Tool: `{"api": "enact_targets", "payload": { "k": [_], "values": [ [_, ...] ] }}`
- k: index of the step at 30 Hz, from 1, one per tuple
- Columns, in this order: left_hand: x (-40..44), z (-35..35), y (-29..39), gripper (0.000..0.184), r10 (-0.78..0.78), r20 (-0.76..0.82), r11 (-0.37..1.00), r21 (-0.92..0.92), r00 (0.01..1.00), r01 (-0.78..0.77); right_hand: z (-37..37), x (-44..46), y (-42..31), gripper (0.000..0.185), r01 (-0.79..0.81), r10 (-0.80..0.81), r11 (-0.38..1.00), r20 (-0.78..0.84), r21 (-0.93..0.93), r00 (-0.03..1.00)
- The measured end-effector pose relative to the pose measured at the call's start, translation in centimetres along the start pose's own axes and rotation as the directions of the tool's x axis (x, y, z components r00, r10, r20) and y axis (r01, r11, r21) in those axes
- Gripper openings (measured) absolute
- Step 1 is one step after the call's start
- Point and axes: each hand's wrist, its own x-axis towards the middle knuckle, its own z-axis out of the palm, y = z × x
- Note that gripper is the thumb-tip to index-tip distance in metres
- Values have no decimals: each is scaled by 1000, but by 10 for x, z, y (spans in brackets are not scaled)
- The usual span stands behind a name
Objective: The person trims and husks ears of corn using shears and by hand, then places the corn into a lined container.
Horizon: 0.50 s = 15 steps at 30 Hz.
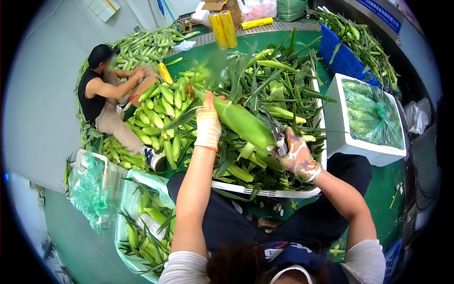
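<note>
My left hand (208, 123), in a pale glove with an orange cuff edge, is closed around the upper end of a green ear of corn (243, 124) in its husk. The ear slants down to the right, above a white crate (288, 193) heaped with husks and leaves (246, 168). My right hand (300, 158), in a camouflage-patterned glove, grips a pair of hand pruners (280, 139) at the ear's lower end. Whether the blades touch the stalk is hard to tell. A blurred green leafy shape (213, 68) shows beyond the ear's upper end.
Trimmed ears (165, 106) are piled left of the crate, near a seated co-worker (101, 90). A green-lined container of corn (142, 227) stands at lower left. On the right are a foam box (373, 118) with bagged corn and a blue basket (338, 52) of leaves.
</note>
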Motion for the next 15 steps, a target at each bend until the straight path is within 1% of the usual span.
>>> {"api": "enact_targets", "payload": {
  "k": [1,2,3,5,6,7,9,10,11,12,13,14,15],
  "values": [
    [12,-12,-1,51,25,-48,998,59,999,-22,-9,0,-7,57,57,-58,998,-21,-37,998],
    [22,-21,-8,50,117,-125,982,164,985,-96,-11,-3,-10,54,57,-57,998,-47,-3,997],
    [31,-29,-9,51,215,-186,947,278,959,-159,-8,-7,-9,45,9,-15,997,-76,-76,997],
    [44,-46,15,51,405,-234,886,338,884,-317,-7,-16,13,34,-8,-7,995,-157,-95,988],
    [58,-69,28,50,416,-180,884,308,891,-351,-16,-18,13,26,-42,39,999,-196,-9,980],
    [56,-74,48,47,329,-118,920,261,937,-291,-22,-16,20,23,-50,41,998,-243,-29,969],
    [57,-65,56,42,144,-122,982,141,982,-127,-21,5,52,23,-39,28,989,-80,-140,996],
    [45,-53,62,41,111,-53,983,149,992,-102,-29,11,35,35,77,-135,814,-60,-576,989],
    [33,-37,63,40,76,19,985,157,997,-78,-31,24,22,50,-156,131,935,-98,-319,987],
    [30,-26,59,41,30,71,995,96,997,-37,-24,23,11,57,-41,2,958,-138,-283,990],
    [28,-14,53,44,9,103,996,84,995,-17,-19,23,-1,63,81,-131,963,-184,-257,974],
    [25,-4,48,46,-16,162,994,108,987,-2,-16,21,-11,66,2,-2,1000,-25,5,1000],
    [21,5,41,48,-45,218,991,132,975,16,-11,18,-22,68,-124,85,961,162,248,983]
  ]
}}
